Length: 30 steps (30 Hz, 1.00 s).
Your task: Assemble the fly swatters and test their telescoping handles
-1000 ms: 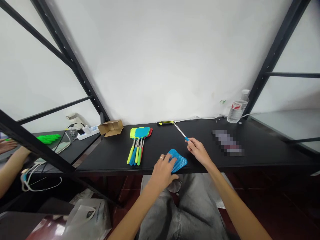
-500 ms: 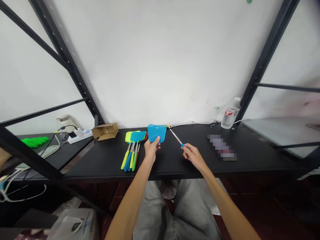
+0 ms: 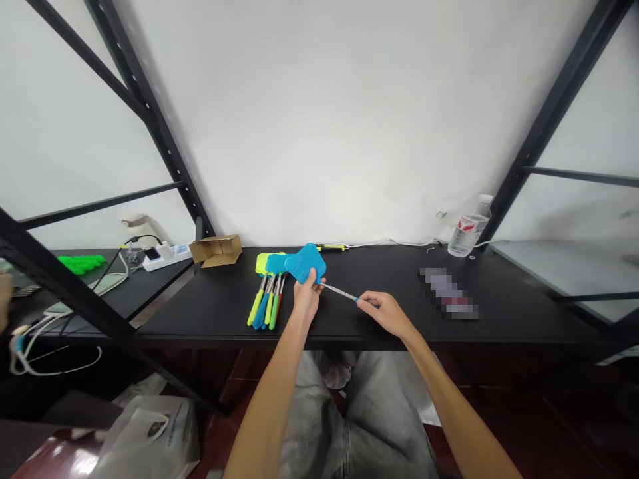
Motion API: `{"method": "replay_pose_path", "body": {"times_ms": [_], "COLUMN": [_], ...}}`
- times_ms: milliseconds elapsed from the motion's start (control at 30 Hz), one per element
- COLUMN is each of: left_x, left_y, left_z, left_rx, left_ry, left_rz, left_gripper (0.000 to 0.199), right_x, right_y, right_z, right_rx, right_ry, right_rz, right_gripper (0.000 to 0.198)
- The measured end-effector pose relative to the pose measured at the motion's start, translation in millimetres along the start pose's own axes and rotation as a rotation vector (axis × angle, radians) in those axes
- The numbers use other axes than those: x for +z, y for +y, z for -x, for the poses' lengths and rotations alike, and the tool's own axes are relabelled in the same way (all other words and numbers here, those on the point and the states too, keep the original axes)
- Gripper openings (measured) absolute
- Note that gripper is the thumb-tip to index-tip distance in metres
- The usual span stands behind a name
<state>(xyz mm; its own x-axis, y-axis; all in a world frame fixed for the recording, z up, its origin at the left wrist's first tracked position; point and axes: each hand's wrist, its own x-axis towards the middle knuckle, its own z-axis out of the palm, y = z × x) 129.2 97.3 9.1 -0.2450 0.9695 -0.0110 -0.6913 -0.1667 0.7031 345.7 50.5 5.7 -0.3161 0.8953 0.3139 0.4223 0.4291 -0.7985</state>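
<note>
Over the black bench (image 3: 210, 313), the left hand (image 3: 305, 303) holds a blue swatter head (image 3: 309, 261), the right hand (image 3: 387, 313) the end of its metal shaft (image 3: 340, 291).

And it's one head-worn camera, looking forward and down over the faded grey trousers (image 3: 384, 399), near the flat black bench (image 3: 399, 273), facing the plain white wall (image 3: 339, 133).

- Readable text: none.
- Bottle (image 3: 469, 229): label (image 3: 466, 226) has a red mark on pale ground, lettering too small to read.
- Bag (image 3: 144, 449): dark emblem (image 3: 158, 424) plus a line of print beside it, both illegible.
- Pixelated item (image 3: 449, 294) on desk (image 3: 514, 293): any print is masked.
- Wall (image 3: 319, 120): small green mark (image 3: 441, 215), can't tell if lettering.
</note>
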Motion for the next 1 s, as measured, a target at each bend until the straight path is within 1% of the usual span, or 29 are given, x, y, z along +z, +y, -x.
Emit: {"method": "replay_pose_path", "body": {"times_ms": [267, 467, 633, 733, 1000], "left_x": [-0.1, 0.8, -1.2, -1.5, 0.9], "left_y": [3.9, 3.5, 3.2, 3.7, 4.7], "left_z": [2.2, 2.6, 1.4, 1.8, 4.5], "left_rx": [-0.033, -0.016, 0.005, -0.007, -0.013], "left_ry": [0.072, 0.057, 0.082, 0.075, 0.077], "left_rz": [0.077, 0.025, 0.010, -0.010, 0.001], "left_gripper": [0.029, 0.030, 0.030, 0.029, 0.028], "right_x": [0.9, 1.1, 0.5, 0.2, -0.1], "right_y": [-1.7, -2.6, -3.3, -3.9, -4.9], "right_z": [0.0, -0.4, -0.6, -0.2, 0.3], "right_rx": [-0.002, 0.003, 0.010, 0.002, -0.005], "right_ry": [0.025, 0.038, 0.032, 0.033, 0.039], "right_rz": [0.040, -0.021, -0.040, -0.056, -0.025], "right_gripper": [0.033, 0.033, 0.034, 0.033, 0.032]}}
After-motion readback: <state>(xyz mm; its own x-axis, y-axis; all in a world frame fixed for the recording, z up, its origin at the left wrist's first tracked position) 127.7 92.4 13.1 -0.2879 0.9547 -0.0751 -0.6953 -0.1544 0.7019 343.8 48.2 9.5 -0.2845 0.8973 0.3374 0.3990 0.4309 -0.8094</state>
